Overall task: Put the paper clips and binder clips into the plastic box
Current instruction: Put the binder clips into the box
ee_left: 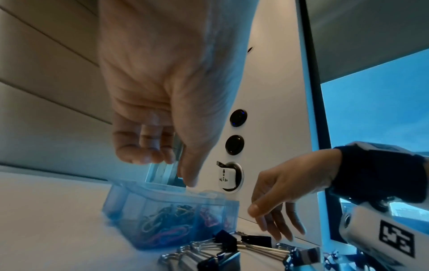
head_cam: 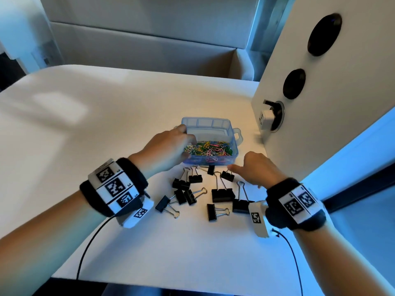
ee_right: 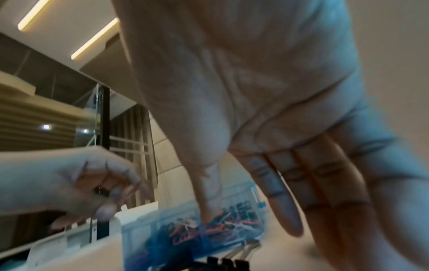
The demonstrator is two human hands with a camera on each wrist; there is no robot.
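A translucent blue plastic box (head_cam: 234, 155) stands open on the white table (head_cam: 106, 135), holding a heap of coloured paper clips (head_cam: 210, 148). My left hand (head_cam: 189, 146) hovers over the box's left end with fingers loosely curled; in the left wrist view its thumb tip touches the box (ee_left: 162, 207) rim, and I see nothing in the hand (ee_left: 167, 168). Several black binder clips (head_cam: 222, 194) lie scattered in front of the box. My right hand (head_cam: 245, 174) reaches down at them, fingers (ee_right: 285, 210) straight, holding nothing, close to one small clip (head_cam: 227, 175).
A white upright panel (head_cam: 320, 103) closes off the table's right side; it carries a socket with a white adapter (head_cam: 267, 120) and two dark round holes. Thin black cables (head_cam: 89, 242) run from both wristbands over the table's near edge. A padded bench lies beyond the far edge.
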